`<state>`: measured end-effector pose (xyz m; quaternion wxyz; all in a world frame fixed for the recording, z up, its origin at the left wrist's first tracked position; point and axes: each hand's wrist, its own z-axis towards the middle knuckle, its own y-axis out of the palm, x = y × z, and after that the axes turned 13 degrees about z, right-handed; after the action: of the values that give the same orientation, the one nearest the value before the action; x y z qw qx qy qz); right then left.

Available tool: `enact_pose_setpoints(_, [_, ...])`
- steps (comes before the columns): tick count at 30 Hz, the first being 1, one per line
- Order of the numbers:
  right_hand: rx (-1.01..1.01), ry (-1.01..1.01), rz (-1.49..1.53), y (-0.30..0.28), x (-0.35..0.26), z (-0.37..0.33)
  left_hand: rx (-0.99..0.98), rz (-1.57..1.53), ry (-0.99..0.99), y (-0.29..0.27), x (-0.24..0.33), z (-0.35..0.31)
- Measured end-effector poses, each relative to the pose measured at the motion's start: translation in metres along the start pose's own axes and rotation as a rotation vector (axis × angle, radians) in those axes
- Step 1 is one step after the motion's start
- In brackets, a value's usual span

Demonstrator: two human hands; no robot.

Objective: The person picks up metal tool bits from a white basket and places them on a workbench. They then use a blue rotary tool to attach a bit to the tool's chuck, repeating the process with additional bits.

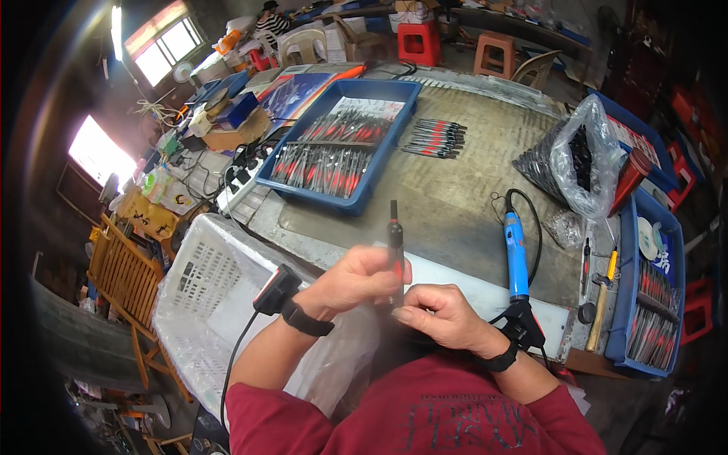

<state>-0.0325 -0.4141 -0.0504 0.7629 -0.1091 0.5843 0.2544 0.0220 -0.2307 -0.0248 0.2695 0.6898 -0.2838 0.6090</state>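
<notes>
My left hand (365,279) is closed around a slim black-and-red pen-shaped tool (395,235), which stands upright with its narrow black tip pointing up. Close against its lower end, my right hand (446,317) is in a pinch; what lies between those fingertips is hidden. Both hands are over the near edge of the workbench, in front of a white board (470,292). Beyond them, a row of similar black-and-red tools (436,138) lies on the bench. A blue electric screwdriver (516,250) lies to the right of my hands, its black cord looping behind it.
A blue tray (356,203) of many such tools stands far left; another blue tray (633,356) is at the right. Near it are a hammer (597,322), a yellow-handled screwdriver (611,265) and a plastic bag (603,171) of black parts. A white basket (182,318) sits at left.
</notes>
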Motion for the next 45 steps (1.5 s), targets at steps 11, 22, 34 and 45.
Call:
enact_pose_setpoints(11, [0.169,-0.087,-0.197,-0.02,-0.003,-0.002,0.391,0.122,0.258,-0.062,0.033,-0.062])
enact_pose_setpoints(22, [0.415,-0.035,0.024,-0.035,0.001,0.013,0.857,0.194,0.003,-0.12,0.006,-0.154])
enact_pose_setpoints(34, [0.396,-0.045,0.032,-0.031,0.016,0.025,0.973,0.071,-0.063,-0.153,-0.034,-0.179])
enact_pose_setpoints(45, [0.339,-0.034,0.05,-0.028,0.027,0.033,0.982,0.033,-0.03,-0.159,-0.047,-0.192])
